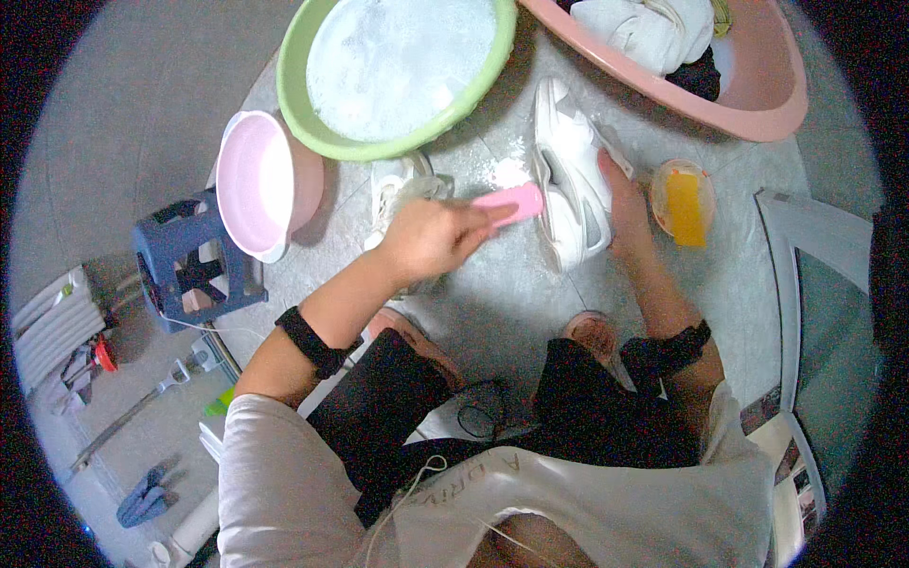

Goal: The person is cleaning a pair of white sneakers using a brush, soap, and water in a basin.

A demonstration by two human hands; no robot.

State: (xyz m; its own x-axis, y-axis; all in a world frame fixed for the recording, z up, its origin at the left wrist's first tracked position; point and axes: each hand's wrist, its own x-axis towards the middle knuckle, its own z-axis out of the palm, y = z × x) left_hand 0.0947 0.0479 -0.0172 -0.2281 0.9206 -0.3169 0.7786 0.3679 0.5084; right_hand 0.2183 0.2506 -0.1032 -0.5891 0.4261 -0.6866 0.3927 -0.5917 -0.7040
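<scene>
My left hand [431, 237] is closed round a pink scrubbing brush [516, 205], whose end is against the near-left side of a white shoe [554, 151]. The shoe stands tilted on the grey tiled floor, its toe pointing away from me. From its right side my right hand [625, 208] grips it, fingers partly hidden behind the upper. A second, off-white laced shoe [386, 194] lies to the left, partly covered by my left hand and forearm. White suds [509, 172] lie on the floor between the two shoes.
Ahead stands a green basin [292, 80] of foamy water. A salmon-pink tub [757, 114] with clothes is at the far right. To the left, a small pink basin [303, 185] sits beside a blue stool [161, 241]. A round tub with a yellow label [686, 210] is right of my hand.
</scene>
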